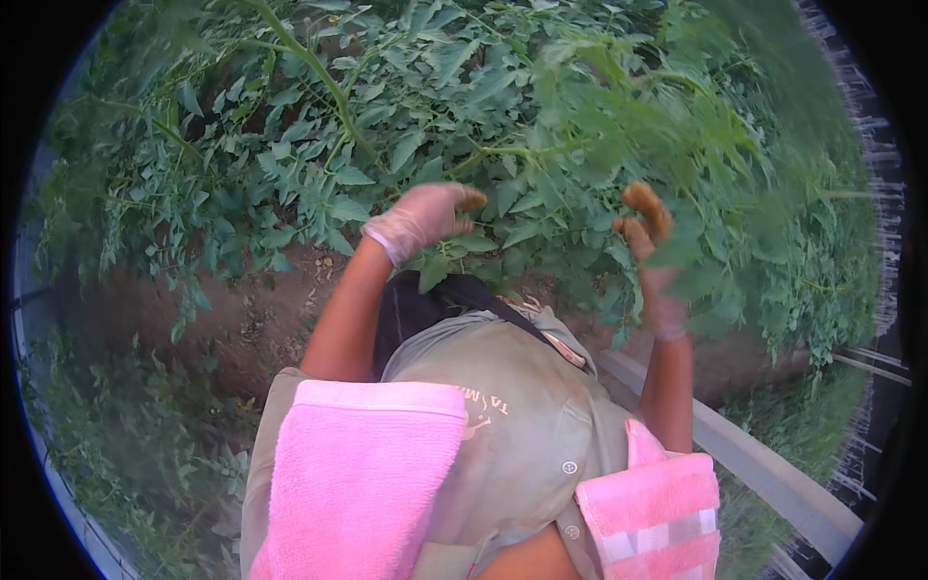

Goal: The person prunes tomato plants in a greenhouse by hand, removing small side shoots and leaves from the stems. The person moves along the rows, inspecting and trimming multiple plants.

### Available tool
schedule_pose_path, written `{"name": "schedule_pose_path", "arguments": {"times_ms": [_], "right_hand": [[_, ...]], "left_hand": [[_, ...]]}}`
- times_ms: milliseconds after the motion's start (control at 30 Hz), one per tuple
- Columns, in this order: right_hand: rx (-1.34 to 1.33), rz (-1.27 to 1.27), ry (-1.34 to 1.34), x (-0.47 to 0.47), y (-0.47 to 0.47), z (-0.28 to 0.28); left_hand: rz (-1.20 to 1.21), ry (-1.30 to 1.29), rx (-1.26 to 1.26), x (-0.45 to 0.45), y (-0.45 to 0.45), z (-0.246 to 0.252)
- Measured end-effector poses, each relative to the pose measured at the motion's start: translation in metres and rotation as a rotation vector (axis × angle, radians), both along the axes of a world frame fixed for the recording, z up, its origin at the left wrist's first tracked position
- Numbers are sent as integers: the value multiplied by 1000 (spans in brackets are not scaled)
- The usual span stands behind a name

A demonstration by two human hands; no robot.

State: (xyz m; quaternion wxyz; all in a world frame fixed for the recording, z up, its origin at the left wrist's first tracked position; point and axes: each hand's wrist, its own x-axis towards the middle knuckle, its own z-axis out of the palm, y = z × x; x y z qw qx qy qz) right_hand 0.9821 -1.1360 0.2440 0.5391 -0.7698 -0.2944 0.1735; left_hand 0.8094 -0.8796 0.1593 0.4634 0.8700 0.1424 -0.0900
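Note:
My left hand (428,216) wears a thin translucent glove with brown-stained fingertips. Its thumb and fingers are apart, with nothing seen between them, close to the leaves of a tomato plant (471,243). To the right, my right hand (652,239) is raised among the foliage, also gloved and stained brown at the fingers. Its fingers are bent, and a blurred leaf (678,257) hides part of the palm, so I cannot tell whether it grips anything. Between and above both hands runs a green branching stem (507,151). A thicker stem (319,69) slants down at upper left.
Dense tomato foliage (449,87) fills the far side. Bare soil (239,312) shows below it, with more plants (145,449) behind at lower left. A pale beam (768,449) runs diagonally at lower right. A pink towel (362,471) hangs over my shirt (507,420).

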Motion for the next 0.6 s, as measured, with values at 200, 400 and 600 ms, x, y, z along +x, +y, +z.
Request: {"name": "schedule_pose_path", "arguments": {"times_ms": [200,400,600], "right_hand": [[-450,71,-24,36,66,34],[-294,377,-297,42,79,20],[-258,342,-350,43,94,14]], "left_hand": [[589,-612,180,69,10,39],[372,-725,412,106,39,31],[330,-883,-354,93,20,58]]}}
